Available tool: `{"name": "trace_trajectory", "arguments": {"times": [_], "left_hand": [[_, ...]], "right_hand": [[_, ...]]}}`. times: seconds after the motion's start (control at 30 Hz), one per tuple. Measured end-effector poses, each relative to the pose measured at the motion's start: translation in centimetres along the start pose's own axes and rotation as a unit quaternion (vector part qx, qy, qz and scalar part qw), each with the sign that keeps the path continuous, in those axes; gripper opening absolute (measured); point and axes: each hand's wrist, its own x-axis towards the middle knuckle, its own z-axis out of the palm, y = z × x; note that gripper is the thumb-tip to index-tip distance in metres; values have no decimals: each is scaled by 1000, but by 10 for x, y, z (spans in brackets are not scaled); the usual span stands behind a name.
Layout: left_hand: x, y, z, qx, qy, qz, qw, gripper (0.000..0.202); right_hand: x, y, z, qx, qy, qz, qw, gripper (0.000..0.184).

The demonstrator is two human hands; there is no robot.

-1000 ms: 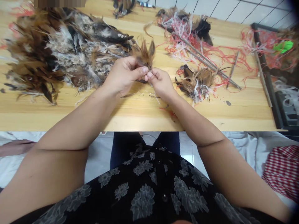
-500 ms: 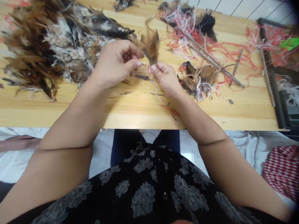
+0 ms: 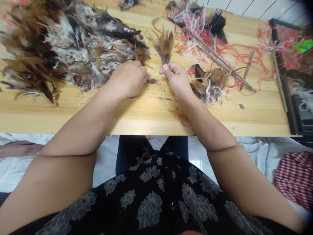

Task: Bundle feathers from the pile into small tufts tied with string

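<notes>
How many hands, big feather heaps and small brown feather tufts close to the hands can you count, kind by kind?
Hands: 2, the left hand and the right hand
Big feather heap: 1
Small brown tufts: 2, the held tuft in the right hand, the lying tuft beside it
Total: 5

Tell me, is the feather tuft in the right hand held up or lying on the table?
Held up. The right hand pinches the tuft by its base; its tips fan out beyond the thumb.
</notes>
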Motion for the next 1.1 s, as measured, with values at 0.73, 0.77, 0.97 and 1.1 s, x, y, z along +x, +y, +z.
{"name": "trace_trajectory", "arguments": {"times": [0.73,0.77,0.97,1.1], "left_hand": [[15,56,-19,-429,105,-137,887,64],[15,57,-19,-424,105,-136,889,62],[17,53,-17,-374,127,-127,910,59],[16,54,-16,-359,116,-115,919,56]], "right_hand": [[0,3,10,55,-23,12,998,65],[0,3,10,58,-28,11,998,64],[0,4,10,33,-68,22,997,44],[-1,-1,10,38,-80,29,996,35]]}}
